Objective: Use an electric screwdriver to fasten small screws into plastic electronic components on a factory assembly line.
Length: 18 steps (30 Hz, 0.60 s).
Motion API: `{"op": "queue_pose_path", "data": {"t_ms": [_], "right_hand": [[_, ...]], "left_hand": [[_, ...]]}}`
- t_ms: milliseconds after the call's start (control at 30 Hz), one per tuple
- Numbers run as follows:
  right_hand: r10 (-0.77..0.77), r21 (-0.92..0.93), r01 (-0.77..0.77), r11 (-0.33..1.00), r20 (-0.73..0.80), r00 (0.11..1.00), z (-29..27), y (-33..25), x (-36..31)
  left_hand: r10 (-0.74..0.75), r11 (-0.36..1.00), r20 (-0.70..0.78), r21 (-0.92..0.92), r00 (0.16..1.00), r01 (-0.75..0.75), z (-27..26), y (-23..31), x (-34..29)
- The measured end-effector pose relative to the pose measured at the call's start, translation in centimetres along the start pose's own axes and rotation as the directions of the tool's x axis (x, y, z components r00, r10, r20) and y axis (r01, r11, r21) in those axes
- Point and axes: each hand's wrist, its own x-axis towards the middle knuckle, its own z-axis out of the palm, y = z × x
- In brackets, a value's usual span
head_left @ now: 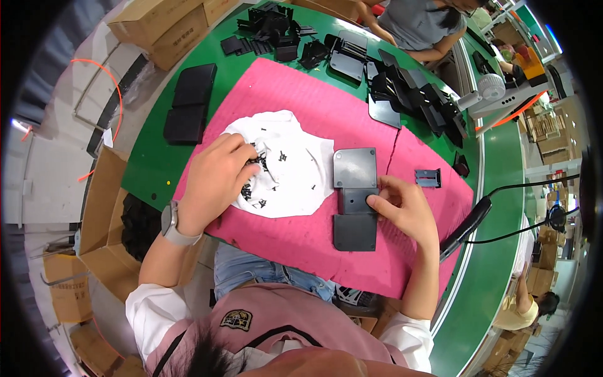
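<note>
My left hand (217,176) reaches over a white cloth (301,188), its thumb and fingers curled together around small black parts (262,164) heaped there. More of these parts lie scattered on the cloth; their exact kind is too small to tell. My right hand (407,207) grips the right edge of a black plastic piece (357,201), thumb on top at its narrow middle. This piece has two wide panels joined by that middle and lies on a pink foam mat (295,81), just right of the cloth.
Beyond the mat, black plastic parts (270,28) are heaped on the green table (151,163), with stacked panels (414,94) at right. Two-panel black pieces (190,103) lie left. A small dark bracket (428,178) and black cable (468,226) lie right. Someone (421,28) sits across.
</note>
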Motion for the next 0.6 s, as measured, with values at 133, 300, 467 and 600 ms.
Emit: {"op": "queue_pose_path", "data": {"t_ms": [133,300,467,600], "right_hand": [[-0.006,-0.071,0.007,0.997,0.007,1.0,0.1,-0.5,-0.6],[-0.024,-0.14,0.017,0.99,-0.048,0.999,0.3,-0.2,-1.3],[-0.098,-0.203,0.075,0.976,-0.108,0.989,0.4,0.4,-1.0],[-0.175,-0.209,0.146,0.967,-0.125,0.977,0.7,1.0,0.0]], "left_hand": [[-0.005,1.0,0.052,0.022,0.999,0.004,0.6,0.1,0.4],[-0.003,0.996,-0.05,-0.095,0.999,-0.002,1.1,0.0,0.0],[-0.02,0.992,-0.122,-0.124,0.992,0.004,1.5,0.2,0.6],[-0.076,0.987,-0.173,-0.152,0.982,0.05,1.7,-0.1,0.9]]}}
